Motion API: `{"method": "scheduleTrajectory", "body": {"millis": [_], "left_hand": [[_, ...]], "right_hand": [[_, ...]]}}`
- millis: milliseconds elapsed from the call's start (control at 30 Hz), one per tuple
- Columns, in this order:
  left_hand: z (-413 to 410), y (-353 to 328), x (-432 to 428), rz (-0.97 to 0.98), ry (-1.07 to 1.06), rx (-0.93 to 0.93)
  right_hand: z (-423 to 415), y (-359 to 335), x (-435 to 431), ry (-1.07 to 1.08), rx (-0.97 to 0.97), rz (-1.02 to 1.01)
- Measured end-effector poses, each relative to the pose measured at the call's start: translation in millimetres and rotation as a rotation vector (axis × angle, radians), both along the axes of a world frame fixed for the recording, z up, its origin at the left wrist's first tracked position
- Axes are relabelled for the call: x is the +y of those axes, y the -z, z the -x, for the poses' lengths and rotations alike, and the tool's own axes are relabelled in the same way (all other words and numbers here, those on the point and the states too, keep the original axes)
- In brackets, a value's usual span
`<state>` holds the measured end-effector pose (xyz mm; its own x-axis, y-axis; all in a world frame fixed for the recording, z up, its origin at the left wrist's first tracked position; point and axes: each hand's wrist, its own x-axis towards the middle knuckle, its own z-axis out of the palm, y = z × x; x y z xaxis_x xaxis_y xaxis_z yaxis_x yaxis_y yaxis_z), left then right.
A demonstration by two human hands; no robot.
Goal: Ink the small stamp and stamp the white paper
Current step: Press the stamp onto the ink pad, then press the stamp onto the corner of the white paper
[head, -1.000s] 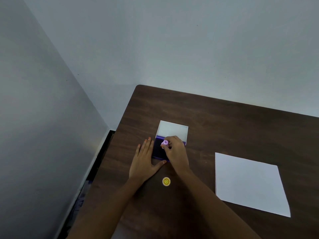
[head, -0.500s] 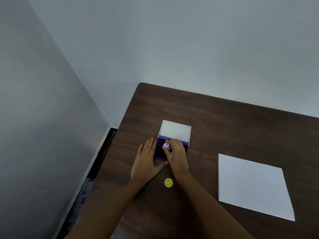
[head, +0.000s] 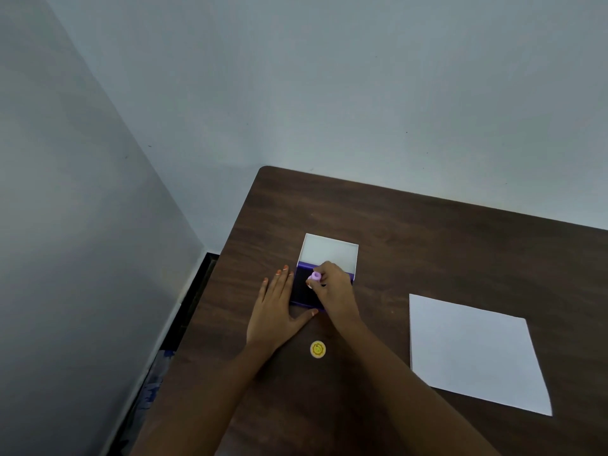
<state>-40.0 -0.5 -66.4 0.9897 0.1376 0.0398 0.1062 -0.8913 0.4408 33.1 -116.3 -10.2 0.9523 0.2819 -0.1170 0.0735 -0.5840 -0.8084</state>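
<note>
A purple ink pad [head: 302, 290] lies open on the dark wooden table [head: 427, 251], its white lid [head: 329, 253] folded back behind it. My right hand [head: 334, 291] pinches a small lilac stamp [head: 315, 276] and holds it down on the dark pad. Flat on the table, my left hand [head: 274, 314] rests with fingers apart against the pad's left edge, thumb along its front. The white paper [head: 473, 353] lies to the right, apart from both hands.
A small round yellow cap [head: 317, 349] lies on the table between my forearms, just in front of the pad. The table's left edge runs close to a grey wall; a dark gap at the floor shows beside it.
My hands and the stamp stay on the pad with only slight shifts; the stamp's top tilts a little. The view has shifted slightly.
</note>
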Motion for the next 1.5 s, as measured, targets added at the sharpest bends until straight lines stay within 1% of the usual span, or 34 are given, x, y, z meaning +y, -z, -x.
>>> {"method": "scheduleTrajectory", "body": {"millis": [33,100,133,167,233,267,300,333,433,500,567,633,667,733,800,867,967,1067,1200,1267,1367,1500], "left_hand": [[0.4,-0.2,-0.3,0.009,0.0,-0.005],[1.2,-1.4,-1.0,0.021,-0.008,-0.012],[1.3,-2.3,-1.2,0.023,-0.015,-0.014],[1.2,-3.0,-1.3,0.023,-0.02,-0.016],[1.4,-4.3,-1.3,0.031,-0.025,-0.024],[1.9,-5.0,-1.3,0.04,-0.028,-0.031],[2.4,-5.7,-1.3,0.053,-0.032,-0.038],[2.7,-6.3,-1.5,0.069,-0.036,-0.045],[3.1,-9.7,-0.9,0.123,-0.046,-0.061],[3.6,-12.6,-0.7,0.202,-0.075,-0.055],[3.8,-17.8,-2.1,0.271,-0.13,-0.051],[0.1,-25.9,-7.4,0.236,-0.157,-0.1],[-3.7,-31.3,-12.9,0.177,-0.135,-0.136],[-13.3,-43.3,-31.9,0.086,-0.024,-0.2],[-20.6,-55.2,-61.9,0.127,0.091,-0.214],[-22.7,-60.5,-97.2,0.185,0.189,-0.184],[-21.1,-50.9,-146.9,0.174,0.311,-0.094],[-18.7,-33.9,-177.4,0.143,0.322,0.037],[-17.5,-13.5,-189.8,0.046,0.33,0.102],[-17.7,-7.5,-189.9,-0.014,0.345,0.098],[-17.8,-3.4,-189.5,-0.047,0.34,0.087],[-17.5,-2.9,-189.8,-0.037,0.341,0.101]], "right_hand": [[-2.1,-3.0,-3.3,0.067,0.019,-0.075],[-5.7,-8.3,-13.3,0.267,0.078,-0.223],[-7.8,-10.9,-19.3,0.364,0.176,-0.318],[-9.9,-13.4,-25.7,0.459,0.341,-0.475],[-13.5,-21.5,-36.9,0.612,0.793,-0.93],[-13.8,-25.0,-42.9,0.655,0.964,-1.111],[-13.6,-26.8,-49.1,0.659,1.063,-1.22],[-12.3,-28.7,-54.5,0.641,1.111,-1.271],[-8.5,-30.8,-66.1,0.567,1.158,-1.35],[-5.0,-33.4,-72.4,0.532,1.161,-1.357],[-2.7,-37.3,-79.5,0.527,1.119,-1.342],[-0.4,-39.7,-90.3,0.543,1.047,-1.307],[0.6,-40.5,-97.9,0.565,1.003,-1.288],[1.2,-41.2,-117.2,0.622,0.901,-1.271],[0.2,-42.4,-140.6,0.645,0.798,-1.265],[-1.4,-44.3,-164.7,0.652,0.726,-1.26],[-2.9,-44.7,-196.4,0.671,0.664,-1.242],[-3.5,-41.2,-218.2,0.72,0.637,-1.185],[-3.2,-37.1,-232.1,0.71,0.694,-1.176],[-3.9,-31.6,-233.0,0.702,0.645,-1.035],[-3.2,-22.8,-226.6,0.663,0.486,-0.756],[-1.8,-13.0,-211.4,0.641,0.33,-0.581]]}}
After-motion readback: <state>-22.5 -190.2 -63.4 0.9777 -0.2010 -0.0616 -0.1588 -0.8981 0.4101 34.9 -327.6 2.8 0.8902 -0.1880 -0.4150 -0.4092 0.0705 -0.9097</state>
